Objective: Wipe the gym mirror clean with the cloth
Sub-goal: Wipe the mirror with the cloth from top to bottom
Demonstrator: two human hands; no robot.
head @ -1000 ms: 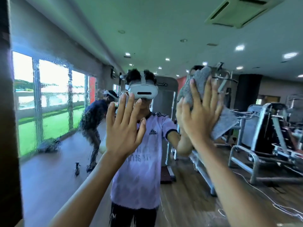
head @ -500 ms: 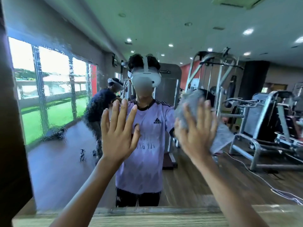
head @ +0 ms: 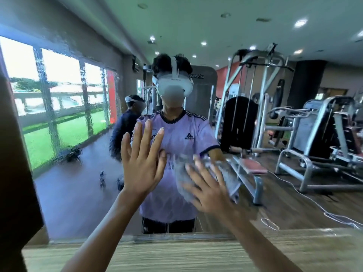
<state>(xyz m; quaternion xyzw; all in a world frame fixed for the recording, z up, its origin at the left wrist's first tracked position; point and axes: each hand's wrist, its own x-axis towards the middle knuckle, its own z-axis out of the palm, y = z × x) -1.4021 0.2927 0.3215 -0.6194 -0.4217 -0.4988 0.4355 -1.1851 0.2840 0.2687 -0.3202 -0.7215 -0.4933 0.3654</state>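
With fingers spread, our right hand pinned the crumpled grey cloth to the large streaked wall mirror; our left hand, splayed, braced just beside.

I am standing in a gym, facing a big wall mirror that is reflecting the whole room. A tall cable machine with a black weight stack is showing right of centre, a padded bench is sitting below it, and grey steel exercise machines are filling the right edge. Large windows are lighting a wooden floor from the left.
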